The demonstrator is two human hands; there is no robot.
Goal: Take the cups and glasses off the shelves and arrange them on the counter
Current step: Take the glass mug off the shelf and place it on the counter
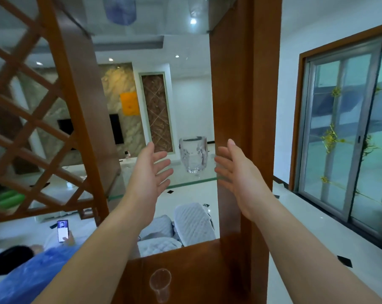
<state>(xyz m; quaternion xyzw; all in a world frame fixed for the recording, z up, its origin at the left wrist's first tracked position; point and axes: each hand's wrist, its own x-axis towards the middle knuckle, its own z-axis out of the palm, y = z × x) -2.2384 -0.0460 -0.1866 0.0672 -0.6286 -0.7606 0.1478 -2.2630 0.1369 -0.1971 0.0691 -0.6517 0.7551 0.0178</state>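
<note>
A glass shelf (204,179) spanned the wooden frame (234,128), and a cut-crystal glass (193,154) stood upright on it. On the wooden counter (196,270) below lay a clear glass (160,284).

Glass (193,155) is clear cut crystal, faceted and shiny. It sits on a see-through glass shelf (185,183). Frame (240,106) and lattice (32,106) are reddish-brown wood, smooth satin finish. Floor (317,238) is glossy white tile. Cushions (194,222) look like quilted cloth.
</note>
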